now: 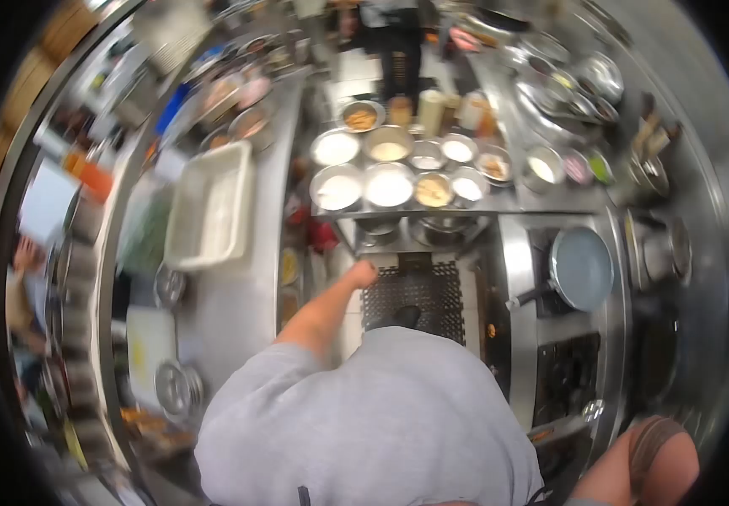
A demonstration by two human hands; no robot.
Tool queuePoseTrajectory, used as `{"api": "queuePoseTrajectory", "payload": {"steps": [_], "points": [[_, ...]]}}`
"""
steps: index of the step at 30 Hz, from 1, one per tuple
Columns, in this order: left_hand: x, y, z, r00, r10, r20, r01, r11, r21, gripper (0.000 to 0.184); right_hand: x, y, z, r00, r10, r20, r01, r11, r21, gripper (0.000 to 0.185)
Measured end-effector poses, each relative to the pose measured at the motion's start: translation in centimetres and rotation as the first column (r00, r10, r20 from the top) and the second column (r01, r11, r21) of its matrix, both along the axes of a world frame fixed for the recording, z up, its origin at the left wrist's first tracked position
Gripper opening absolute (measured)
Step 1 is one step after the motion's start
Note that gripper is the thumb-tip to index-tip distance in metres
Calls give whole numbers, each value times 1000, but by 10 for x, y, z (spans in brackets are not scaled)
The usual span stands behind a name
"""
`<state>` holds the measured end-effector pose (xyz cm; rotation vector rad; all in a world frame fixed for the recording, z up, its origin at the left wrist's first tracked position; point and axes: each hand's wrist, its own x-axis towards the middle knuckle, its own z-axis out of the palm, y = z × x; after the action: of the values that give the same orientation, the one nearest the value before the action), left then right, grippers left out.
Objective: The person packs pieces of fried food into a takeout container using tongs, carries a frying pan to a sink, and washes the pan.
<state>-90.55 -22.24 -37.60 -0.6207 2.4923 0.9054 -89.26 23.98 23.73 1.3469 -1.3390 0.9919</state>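
My left hand [364,274] hangs out ahead of my body over the black perforated floor mat [444,291]. Its fingers look curled in, and I see nothing in them. The counter with several metal food containers [388,184] is beyond it, apart from it. At the lower right my right arm [609,476] is bent beside the stove. A brown band or patch crosses the skin near its end, and no fingers can be made out there. Nearest to that arm lies a metal utensil [562,427] on the stove. A grey-blue frying pan [582,268] sits farther up the same stove.
On the left counter are a white rectangular tub [242,207], a white cutting board [150,346] and stacked metal bowls [177,388]. Squeeze bottles [430,110] stand behind the food containers. A utensil pot [649,179] is at the right. A person [400,51] stands at the far end.
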Motion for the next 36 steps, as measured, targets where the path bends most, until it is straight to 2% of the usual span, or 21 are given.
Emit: {"api": "queuePoseTrajectory", "payload": {"steps": [1, 3, 4, 6, 8, 9, 11, 14, 15, 16, 17, 18, 19, 21, 25, 27, 28, 31, 33, 34, 36], "points": [[20, 8, 0, 995, 92, 31, -94, 993, 68, 43, -4, -7, -5, 998, 68, -7, -68, 998, -13, 71], [74, 39, -3, 998, -55, 7, 55, 995, -81, 40, -10, -11, -11, 982, 186, -19, -187, 982, -37, 70], [104, 45, -3, 1000, 8, 14, -6, 997, -77, 40, -10, -11, -14, 971, 236, -26, -237, 970, -46, 70], [158, 80, -15, 985, -162, 65, 161, 987, 5, 44, -11, -6, -15, 946, 323, -26, -324, 946, -32, 69], [206, 114, -26, 965, -87, 246, 101, 994, -48, 39, -9, -2, -16, 920, 391, -28, -392, 919, -28, 68], [230, 135, -45, 969, -56, 239, 69, 997, -45, 39, -6, 1, -17, 904, 425, -38, -426, 904, -28, 68], [291, 164, -84, 933, 199, 300, -187, 980, -69, 36, -2, 3, -20, 865, 500, -46, -502, 864, -41, 67], [357, 220, -71, 928, 285, 239, -282, 958, -45, 47, 2, 11, -21, 795, 605, -44, -607, 791, -77, 65], [371, 234, -74, 899, 313, 307, -327, 945, -4, 47, 3, 17, -21, 779, 626, -34, -626, 776, -82, 65], [379, 244, -73, 938, 88, 336, -96, 995, 8, 45, 5, 21, -19, 770, 637, -36, -637, 767, -78, 65], [381, 251, -79, 927, -153, 342, 153, 988, 27, 42, 10, 24, -15, 763, 645, -45, -646, 761, -62, 64], [393, 267, -81, 906, 253, 339, -281, 959, 35, 35, 14, 26, -13, 749, 660, -59, -662, 747, -61, 64], [414, 274, -92, 896, 280, 346, -305, 952, 19, 35, 17, 28, -12, 729, 681, -62, -684, 726, -69, 63], [433, 286, -116, 949, 309, 66, -312, 950, 27, 32, 20, 32, -8, 702, 710, -66, -713, 698, -72, 62], [421, 273, -47, 930, 349, 117, -356, 933, 46, 29, 34, 36, -2, 670, 736, -91, -741, 670, -43, 61], [424, 277, -28, 840, 530, -113, -516, 846, 136, 26, 42, 38, 1, 667, 740, -92, -745, 666, -42, 60], [426, 268, -48, 917, 395, 57, -397, 917, 29, 24, 45, 36, 5, 666, 742, -84, -745, 666, -27, 59], [443, 260, -68, 947, 322, 2, -322, 947, -7, 20, 59, 29, 9, 666, 741, -90, -745, 666, -25, 58], [445, 257, -63, 950, 301, 78, -293, 951, -95, 22, 69, 27, 8, 669, 736, -105, -741, 671, -20, 57], [446, 256, -57, 944, 300, 140, -291, 953, -79, 23, 76, 24, 8, 667, 736, -115, -743, 669, -21, 57], [457, 254, -61, 945, 292, 147, -291, 956, -26, 26, 89, 17, 10, 673, 730, -124, -737, 676, -22, 56]]}}
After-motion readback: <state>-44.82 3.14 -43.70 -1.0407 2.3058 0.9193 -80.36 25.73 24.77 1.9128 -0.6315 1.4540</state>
